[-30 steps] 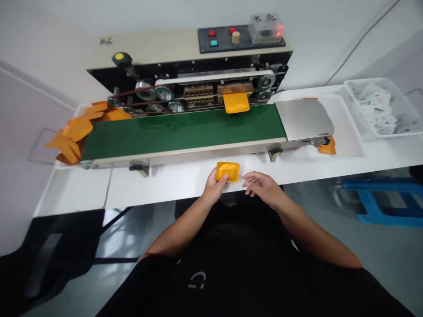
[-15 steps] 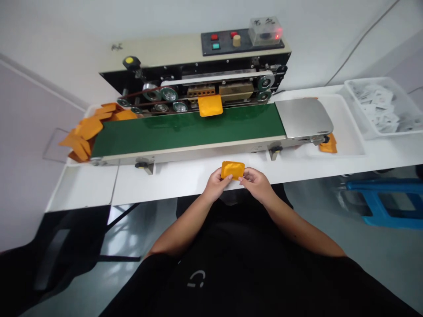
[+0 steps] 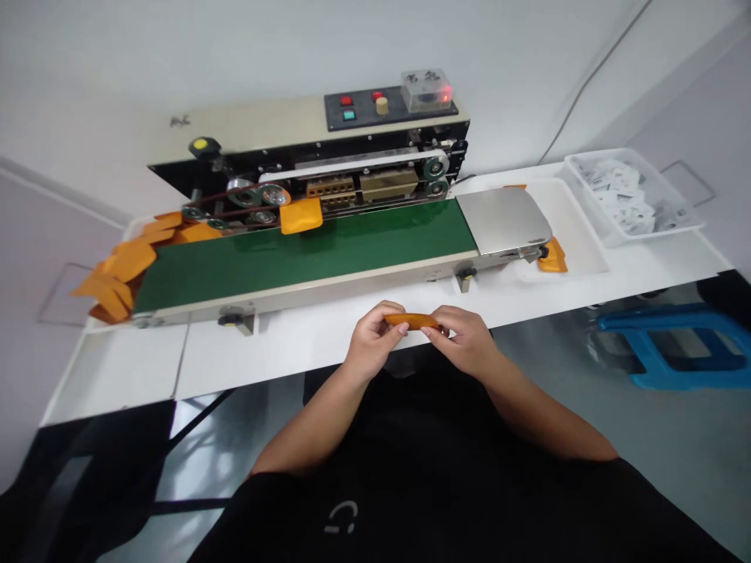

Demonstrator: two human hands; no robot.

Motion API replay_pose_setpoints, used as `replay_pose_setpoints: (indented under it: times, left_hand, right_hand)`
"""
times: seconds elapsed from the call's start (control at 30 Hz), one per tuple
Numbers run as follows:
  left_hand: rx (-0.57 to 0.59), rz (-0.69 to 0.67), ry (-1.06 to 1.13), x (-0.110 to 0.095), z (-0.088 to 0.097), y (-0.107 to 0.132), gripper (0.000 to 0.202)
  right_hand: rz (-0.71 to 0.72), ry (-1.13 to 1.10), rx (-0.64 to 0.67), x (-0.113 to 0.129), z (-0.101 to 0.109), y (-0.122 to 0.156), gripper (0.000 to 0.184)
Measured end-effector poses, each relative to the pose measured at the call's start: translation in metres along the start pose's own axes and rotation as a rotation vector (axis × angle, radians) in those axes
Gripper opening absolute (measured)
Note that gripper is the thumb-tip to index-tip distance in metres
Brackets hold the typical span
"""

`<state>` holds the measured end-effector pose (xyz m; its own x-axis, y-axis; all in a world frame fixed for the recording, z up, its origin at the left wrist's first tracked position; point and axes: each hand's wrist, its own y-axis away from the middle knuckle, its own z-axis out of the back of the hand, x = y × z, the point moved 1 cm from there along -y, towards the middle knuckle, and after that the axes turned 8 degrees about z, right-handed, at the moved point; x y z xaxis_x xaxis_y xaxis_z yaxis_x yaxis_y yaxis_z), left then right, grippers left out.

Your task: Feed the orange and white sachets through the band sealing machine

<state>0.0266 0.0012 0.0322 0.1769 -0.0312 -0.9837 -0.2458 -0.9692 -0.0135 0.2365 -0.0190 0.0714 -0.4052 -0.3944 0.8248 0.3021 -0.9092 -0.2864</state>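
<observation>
Both my hands grip a small orange pouch [image 3: 412,320] just above the table's front edge. It is turned so that mostly its narrow side faces me. My left hand [image 3: 375,336] pinches one end between thumb and fingers, and my right hand [image 3: 463,336] pinches the other. Beyond them stands a band sealing machine [image 3: 252,129] with a green conveyor belt [image 3: 375,242]. A second orange pouch [image 3: 301,216] hangs from the sealer's bands, over the belt, near the left rollers.
Orange pouches [image 3: 132,260] heap in a bin at the belt's left end. At right, a white tray [image 3: 578,234] holds an orange pouch [image 3: 552,256] beside a metal plate [image 3: 504,219]. A clear bin [image 3: 634,195] contains white packets. A blue stool [image 3: 674,344] stands below, right.
The pouch in my hands has tilted from showing its flat face to nearly edge-on. The pouch in the sealer has travelled left along the bands. The camera view has shifted.
</observation>
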Motion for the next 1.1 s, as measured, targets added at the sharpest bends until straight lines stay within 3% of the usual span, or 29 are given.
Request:
replay_pose_setpoints:
  times: [0.13, 0.3, 0.47, 0.6, 0.83, 1.1]
  left_hand:
    - [-0.011, 0.062, 0.119, -0.003, -0.007, 0.0, 0.042]
    - [0.004, 0.028, 0.102, -0.005, 0.001, 0.003, 0.032]
    - [-0.001, 0.025, 0.064, 0.0, 0.008, 0.007, 0.024]
    - [0.004, 0.005, 0.041, 0.004, 0.014, 0.007, 0.019]
    - [-0.016, 0.028, 0.02, 0.007, 0.022, 0.006, 0.022]
    - [-0.011, 0.024, 0.018, 0.01, 0.026, 0.006, 0.021]
  right_hand:
    - [-0.164, -0.185, -0.098, -0.012, 0.032, -0.02, 0.022]
    - [-0.318, -0.462, -0.43, -0.042, 0.096, -0.078, 0.019]
    - [-0.442, -0.562, -0.446, -0.066, 0.137, -0.137, 0.015]
    - [-0.514, -0.593, -0.427, -0.075, 0.138, -0.16, 0.019]
    - [-0.547, -0.588, -0.419, -0.074, 0.126, -0.177, 0.019]
    - [-0.577, -0.534, -0.335, -0.055, 0.124, -0.175, 0.01]
